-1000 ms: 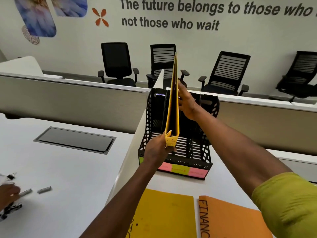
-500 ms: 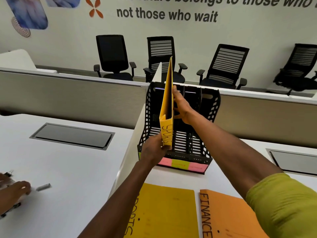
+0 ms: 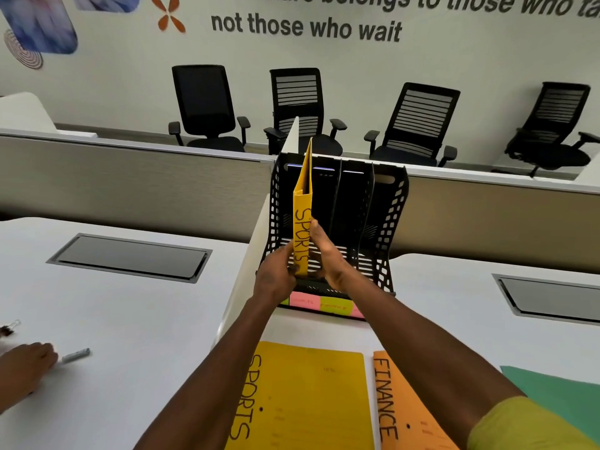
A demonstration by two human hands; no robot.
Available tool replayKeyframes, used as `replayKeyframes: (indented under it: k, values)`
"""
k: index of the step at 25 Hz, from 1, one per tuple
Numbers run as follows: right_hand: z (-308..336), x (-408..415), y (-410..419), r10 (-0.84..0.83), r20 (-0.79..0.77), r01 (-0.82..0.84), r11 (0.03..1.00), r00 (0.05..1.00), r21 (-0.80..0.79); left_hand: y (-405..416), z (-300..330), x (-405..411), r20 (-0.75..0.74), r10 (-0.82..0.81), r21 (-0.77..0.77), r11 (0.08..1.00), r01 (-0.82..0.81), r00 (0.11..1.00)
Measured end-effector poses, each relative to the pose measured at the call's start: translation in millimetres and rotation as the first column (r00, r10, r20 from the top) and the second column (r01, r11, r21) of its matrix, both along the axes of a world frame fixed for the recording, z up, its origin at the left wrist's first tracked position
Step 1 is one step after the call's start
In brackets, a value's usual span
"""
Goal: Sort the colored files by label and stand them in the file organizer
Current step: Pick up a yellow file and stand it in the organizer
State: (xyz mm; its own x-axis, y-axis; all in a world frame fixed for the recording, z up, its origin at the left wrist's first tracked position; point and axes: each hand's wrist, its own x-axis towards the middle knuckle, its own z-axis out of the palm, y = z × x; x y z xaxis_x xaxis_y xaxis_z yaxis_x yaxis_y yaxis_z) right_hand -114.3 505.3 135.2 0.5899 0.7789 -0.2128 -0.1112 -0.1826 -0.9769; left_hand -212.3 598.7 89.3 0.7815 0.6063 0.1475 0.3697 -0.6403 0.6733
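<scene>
A yellow file marked SPORTS [image 3: 302, 216] stands upright in the leftmost slot of the black mesh file organizer [image 3: 389, 216]. My left hand [image 3: 276, 274] grips its lower spine edge from the left. My right hand [image 3: 326, 254] presses flat against its right side. Pink and yellow sticky labels [image 3: 319, 303] run along the organizer's front base. On the desk in front lie a second yellow SPORTS file [image 3: 308, 401], an orange FINANCE file [image 3: 399, 407] and a green file [image 3: 558, 394].
A white divider panel [image 3: 256, 248] runs along the organizer's left side. Another person's hand [image 3: 22, 368] rests at the far left beside a marker [image 3: 76, 355] and binder clips [image 3: 8, 328]. Grey cable hatches [image 3: 130, 258] sit in both desks. Office chairs line the wall.
The yellow SPORTS file has come down from above the organizer into its leftmost slot. My right hand slid from the file's upper edge to its lower right side.
</scene>
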Motion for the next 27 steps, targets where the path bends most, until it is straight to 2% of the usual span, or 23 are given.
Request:
replayKeyframes:
  k: [3, 10, 21, 25, 27]
  values:
    - [-12, -6, -2, 0.008, 0.052, -0.007, 1.0, 0.999, -0.025, 1, -2, 0, -0.04, -0.015, -0.091, 0.996, 0.011, 0.999]
    - [-9, -13, -8, -0.043, 0.101, 0.045, 0.999, 0.994, -0.017, -2, -7, -2, -0.042, -0.007, -0.156, 0.988, 0.0, 0.999]
    - [0, -15, -20, -0.053, 0.192, 0.06, 0.998, 0.98, -0.028, -11, -7, -14, 0.057, 0.025, -0.162, 0.987, -0.016, 0.998]
    - [-1, -17, -31, -0.054, 0.249, 0.067, 0.997, 0.967, -0.047, -34, 4, -31, 0.188, 0.025, -0.178, 0.984, 0.009, 0.982]
    - [-3, -17, -39, -0.051, 0.29, 0.073, 0.995, 0.956, -0.064, -48, -1, -46, 0.205, 0.032, -0.183, 0.983, 0.006, 0.978]
